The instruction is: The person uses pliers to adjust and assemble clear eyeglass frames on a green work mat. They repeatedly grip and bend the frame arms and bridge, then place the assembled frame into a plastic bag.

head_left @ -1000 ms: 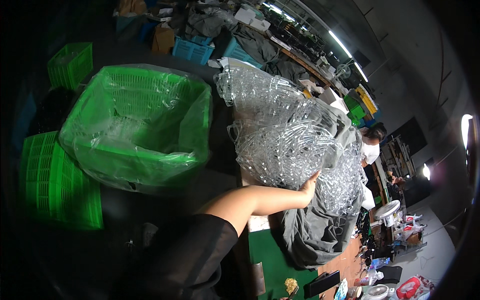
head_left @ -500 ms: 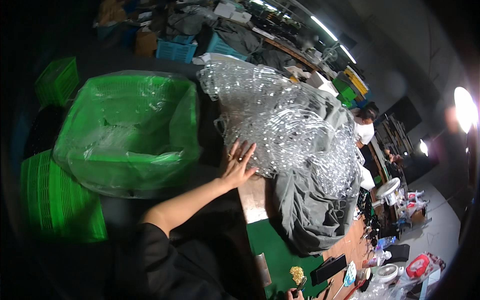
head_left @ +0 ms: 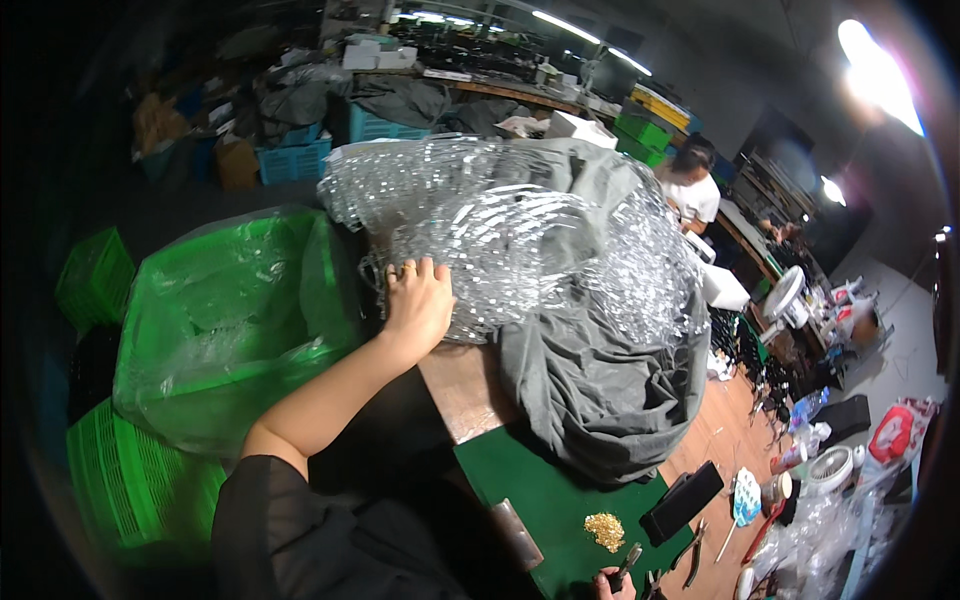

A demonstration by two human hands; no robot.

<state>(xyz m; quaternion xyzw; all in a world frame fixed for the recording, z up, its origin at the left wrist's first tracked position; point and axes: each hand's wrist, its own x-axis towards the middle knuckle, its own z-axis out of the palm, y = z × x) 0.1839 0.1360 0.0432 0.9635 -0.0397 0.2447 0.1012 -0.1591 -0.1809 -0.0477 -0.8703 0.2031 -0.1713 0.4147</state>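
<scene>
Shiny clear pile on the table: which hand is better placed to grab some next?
Probably the left hand: it is at the edge of the shiny clear pile. The right hand is farther off, by the gold pieces, holding a slim tool.

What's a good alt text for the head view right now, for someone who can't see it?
A person's left hand touches a heap of clear, shiny pieces on a table, while the right hand holds a small tool near gold bits. A green, plastic-lined crate stands to the left.
</scene>
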